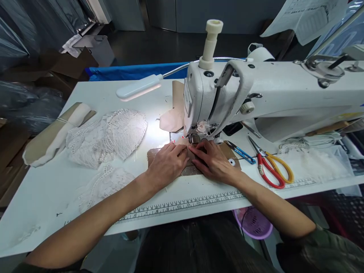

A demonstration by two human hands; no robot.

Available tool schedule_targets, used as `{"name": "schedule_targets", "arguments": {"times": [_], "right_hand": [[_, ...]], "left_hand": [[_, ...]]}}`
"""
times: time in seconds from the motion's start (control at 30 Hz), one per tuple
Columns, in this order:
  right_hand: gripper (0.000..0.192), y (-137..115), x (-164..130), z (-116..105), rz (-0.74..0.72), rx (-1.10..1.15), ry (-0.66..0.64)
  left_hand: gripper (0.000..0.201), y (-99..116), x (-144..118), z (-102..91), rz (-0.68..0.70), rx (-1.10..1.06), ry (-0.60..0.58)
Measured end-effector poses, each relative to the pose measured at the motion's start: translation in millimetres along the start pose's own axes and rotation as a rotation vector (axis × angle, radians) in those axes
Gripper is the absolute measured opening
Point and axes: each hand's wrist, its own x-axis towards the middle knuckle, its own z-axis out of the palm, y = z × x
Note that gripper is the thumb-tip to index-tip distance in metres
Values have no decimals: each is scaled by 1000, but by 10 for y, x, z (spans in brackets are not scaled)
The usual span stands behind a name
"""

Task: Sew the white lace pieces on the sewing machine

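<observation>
Two bare forearms reach up from the bottom edge across a white surface [42, 197], over a ruler [182, 204] printed along its near edge. The left hand [167, 165] and right hand [214, 163] lie flat side by side at centre, palms down, fingers stretched toward 12 o'clock. Neither has a closed grip on anything; both press on a brown fabric piece [153, 156] lying directly under the needle end of a white sewing machine [256, 94], whose body runs off toward 3 o'clock. The fingertips sit just beside the presser foot [195, 138]. A small lamp [139, 87] on a bendy neck lights the spot from 11 o'clock. At 9 o'clock from the hands lies a heap of white lace [110, 134], with more lace nearer the camera and a beige roll [57, 132] farther out. At 3 o'clock from the right hand lie blue snips [241, 152], then red and yellow scissors [270, 167]. A purple basket [253, 223] hangs below the surface edge at 5 o'clock.
</observation>
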Motion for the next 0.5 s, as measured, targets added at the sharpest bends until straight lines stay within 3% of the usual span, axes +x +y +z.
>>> {"name": "schedule_targets", "arguments": {"times": [0.23,0.5], "right_hand": [[30,21,3,-30,-5,115,41],[32,-18,-20,-94,85,208,75]], "left_hand": [[20,-21,-18,11,44,9,34],[42,-59,31,-3,-69,-35,-185]]}}
